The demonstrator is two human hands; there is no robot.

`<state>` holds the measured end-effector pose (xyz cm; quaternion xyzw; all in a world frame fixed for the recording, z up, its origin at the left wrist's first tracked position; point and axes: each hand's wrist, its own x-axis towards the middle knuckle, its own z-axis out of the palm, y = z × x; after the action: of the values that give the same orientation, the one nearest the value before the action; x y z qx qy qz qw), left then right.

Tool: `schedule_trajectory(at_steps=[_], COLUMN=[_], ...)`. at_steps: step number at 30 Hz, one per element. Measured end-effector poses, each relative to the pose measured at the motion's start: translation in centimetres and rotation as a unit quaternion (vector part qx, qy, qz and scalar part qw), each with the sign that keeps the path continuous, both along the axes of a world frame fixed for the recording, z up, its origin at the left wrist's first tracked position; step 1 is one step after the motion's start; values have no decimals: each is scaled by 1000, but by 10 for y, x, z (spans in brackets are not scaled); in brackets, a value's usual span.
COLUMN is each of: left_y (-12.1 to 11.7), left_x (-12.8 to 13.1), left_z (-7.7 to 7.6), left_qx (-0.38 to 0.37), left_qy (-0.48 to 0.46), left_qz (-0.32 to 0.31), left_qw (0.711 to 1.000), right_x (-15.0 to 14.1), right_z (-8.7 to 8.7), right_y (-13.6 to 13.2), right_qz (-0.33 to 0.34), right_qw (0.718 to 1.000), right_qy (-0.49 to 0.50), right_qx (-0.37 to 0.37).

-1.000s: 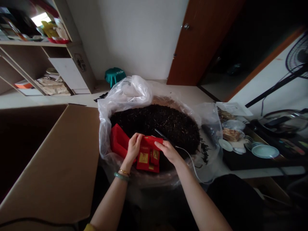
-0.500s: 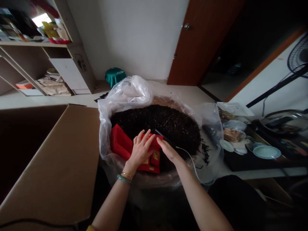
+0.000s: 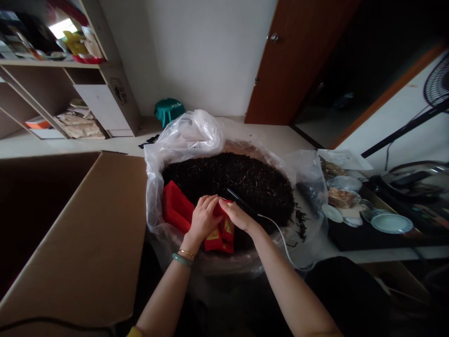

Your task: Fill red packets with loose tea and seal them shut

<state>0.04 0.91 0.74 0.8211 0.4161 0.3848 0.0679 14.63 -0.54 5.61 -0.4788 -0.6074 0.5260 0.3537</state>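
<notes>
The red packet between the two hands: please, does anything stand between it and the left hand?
Nothing visible does. The left hand and the right hand both appear to touch the red packet, partly hiding it. The gold-labelled packets lie nearer the wearer.

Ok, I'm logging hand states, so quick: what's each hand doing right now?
Left hand: partly curled over a red packet; firm grip cannot be told.
Right hand: against the same packet; firm grip cannot be told.

Red packet point(image 3: 219, 210) between left hand point(image 3: 202, 219) and right hand point(image 3: 237, 216): largely covered. Gold labels point(image 3: 229, 227): print too small to read. Cardboard box point(image 3: 87, 243): cut by left edge. Fan point(image 3: 438, 83): cropped by right edge. Door point(image 3: 282, 70): top cut off.
</notes>
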Motion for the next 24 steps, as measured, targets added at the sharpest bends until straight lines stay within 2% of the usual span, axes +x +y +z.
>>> schedule_trajectory(at_steps=[4, 8, 10, 13, 14, 17, 20, 24], left_y=[2, 4, 5, 6, 6, 6, 7, 10], left_x=[0, -1, -2, -2, -2, -2, -2, -4], left_z=[-2, -2, -1, -1, 0, 0, -1, -7], left_qx=[1, 8, 9, 1, -5, -29, -55, -72], left_qy=[-39, -79, -100, -133, -145, -181, -202, -223], left_qz=[14, 47, 66, 94, 101, 114, 129, 139], left_qw=[999, 996, 993, 987, 984, 976, 969, 962], right_x=[-5, -4, 4, 22, 29, 41, 37, 13], right_z=[3, 15, 19, 15, 10, -7, -22, -27], right_y=[-1, -8, -6, 13, 24, 65, 100, 125], right_qz=[-17, -16, -50, -156, -183, -198, -194, -140], right_qw=[999, 998, 996, 982, 974, 939, 899, 874], right_qy=[-49, -42, -9, 3, -34, -231, -380, -462], right_qx=[16, 53, 72, 106, 125, 157, 101, 50])
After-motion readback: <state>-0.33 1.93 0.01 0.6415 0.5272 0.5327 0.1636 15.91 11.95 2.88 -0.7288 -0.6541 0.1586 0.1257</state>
